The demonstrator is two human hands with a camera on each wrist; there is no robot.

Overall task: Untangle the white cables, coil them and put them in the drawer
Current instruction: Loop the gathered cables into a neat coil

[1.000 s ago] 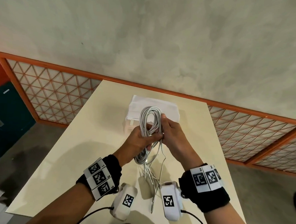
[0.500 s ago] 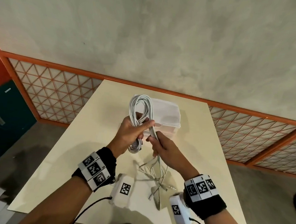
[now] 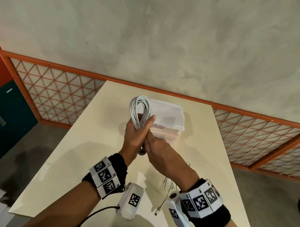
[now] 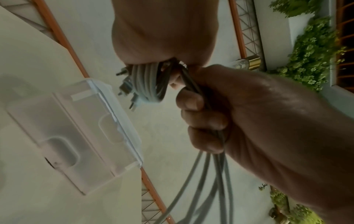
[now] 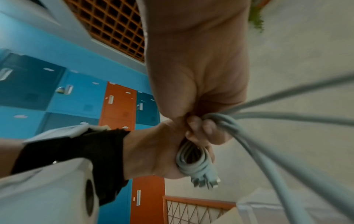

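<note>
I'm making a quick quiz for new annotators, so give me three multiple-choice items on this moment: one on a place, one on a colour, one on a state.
1. Where is the cable coil?
A. flat on the table
B. held upright in the left hand
C. inside the drawer

2. What colour is the table top?
A. cream
B. black
C. green

3. What is the right hand doing?
A. resting open on the table
B. pulling the plastic drawer
C. gripping loose cable strands

Answers:
1 B, the head view shows the loops rising from that fist.
2 A, the bare top is pale cream.
3 C, the left wrist view shows its fingers curled round the strands.
</note>
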